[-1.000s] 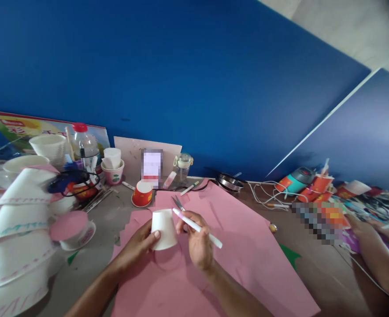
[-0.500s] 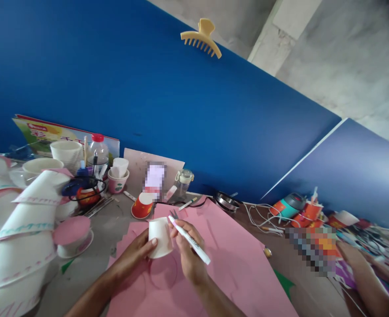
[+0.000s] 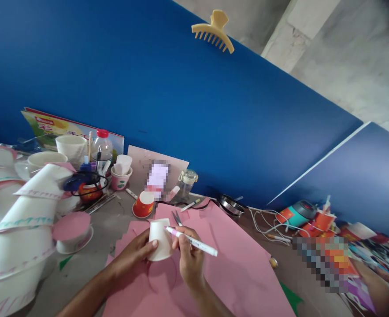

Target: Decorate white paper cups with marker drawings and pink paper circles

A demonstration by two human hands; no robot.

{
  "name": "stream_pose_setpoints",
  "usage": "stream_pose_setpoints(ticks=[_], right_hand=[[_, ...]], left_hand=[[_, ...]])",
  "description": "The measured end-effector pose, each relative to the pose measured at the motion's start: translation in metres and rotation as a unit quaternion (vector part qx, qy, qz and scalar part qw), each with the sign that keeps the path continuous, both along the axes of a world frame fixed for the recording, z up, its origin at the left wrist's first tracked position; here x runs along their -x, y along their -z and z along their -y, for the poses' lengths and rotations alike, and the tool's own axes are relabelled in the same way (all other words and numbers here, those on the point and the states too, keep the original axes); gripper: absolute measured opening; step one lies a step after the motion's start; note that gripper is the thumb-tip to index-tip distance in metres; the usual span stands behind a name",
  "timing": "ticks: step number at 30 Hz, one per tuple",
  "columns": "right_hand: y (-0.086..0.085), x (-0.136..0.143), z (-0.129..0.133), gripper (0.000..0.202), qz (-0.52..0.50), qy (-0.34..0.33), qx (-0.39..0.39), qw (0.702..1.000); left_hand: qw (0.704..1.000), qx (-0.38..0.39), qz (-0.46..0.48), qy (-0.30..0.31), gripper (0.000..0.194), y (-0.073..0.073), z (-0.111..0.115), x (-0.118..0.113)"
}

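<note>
A white paper cup (image 3: 160, 244) is held upside down in my left hand (image 3: 138, 249), thumb on its near side and fingers behind it. My right hand (image 3: 190, 255) is closed round a white marker (image 3: 197, 242) with a pink tip. That tip is at the cup's right side near its top end; whether it touches, I cannot tell. Beneath both hands lie sheets of pink paper (image 3: 227, 264), with a drawn circle partly visible under the cup. Just beyond the cup are scissors (image 3: 177, 218), partly hidden.
Stacked decorated paper cups (image 3: 24, 251) fill the left side. A red paper cup (image 3: 144, 204), a phone (image 3: 157, 178) and a glass jar (image 3: 187, 181) stand behind the paper. Tape (image 3: 231, 205) and white cables (image 3: 263, 224) lie right. Another person's arm (image 3: 379, 281) is at far right.
My right hand has tilted the marker flatter, bringing its pink tip down to the cup's side. My left hand keeps the cup in nearly the same place. The view has shifted slightly.
</note>
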State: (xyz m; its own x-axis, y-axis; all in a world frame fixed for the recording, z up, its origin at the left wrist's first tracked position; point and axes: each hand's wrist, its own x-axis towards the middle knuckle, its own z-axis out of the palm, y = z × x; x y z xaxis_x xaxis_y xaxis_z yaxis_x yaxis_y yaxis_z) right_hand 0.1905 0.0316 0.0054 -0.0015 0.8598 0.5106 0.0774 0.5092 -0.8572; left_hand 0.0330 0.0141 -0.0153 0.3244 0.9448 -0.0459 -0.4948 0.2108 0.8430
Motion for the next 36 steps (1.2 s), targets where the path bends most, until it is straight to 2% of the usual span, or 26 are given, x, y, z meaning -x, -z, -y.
stream_pose_setpoints(ticks=[7,19,27,32,36], right_hand=[[-0.002,-0.001,0.002,0.028,0.004,0.016,0.012,1.000],[-0.006,-0.005,0.005,0.022,0.041,0.004,0.008,0.999],[-0.010,-0.004,0.007,0.023,0.046,-0.004,0.013,0.999],[-0.011,-0.003,0.008,0.023,0.046,0.004,0.004,0.999],[-0.012,-0.004,0.008,0.023,0.048,-0.002,-0.005,0.999]], left_hand=[[1.000,-0.001,-0.013,0.003,0.064,-0.008,0.003,-0.001],[0.999,-0.012,-0.031,0.009,0.065,-0.018,0.006,-0.003],[0.997,-0.030,-0.064,-0.002,0.061,-0.010,0.003,-0.002],[0.999,-0.020,-0.046,0.007,0.061,-0.014,0.004,-0.003],[0.998,-0.016,-0.066,0.009,0.061,-0.017,0.005,-0.002]])
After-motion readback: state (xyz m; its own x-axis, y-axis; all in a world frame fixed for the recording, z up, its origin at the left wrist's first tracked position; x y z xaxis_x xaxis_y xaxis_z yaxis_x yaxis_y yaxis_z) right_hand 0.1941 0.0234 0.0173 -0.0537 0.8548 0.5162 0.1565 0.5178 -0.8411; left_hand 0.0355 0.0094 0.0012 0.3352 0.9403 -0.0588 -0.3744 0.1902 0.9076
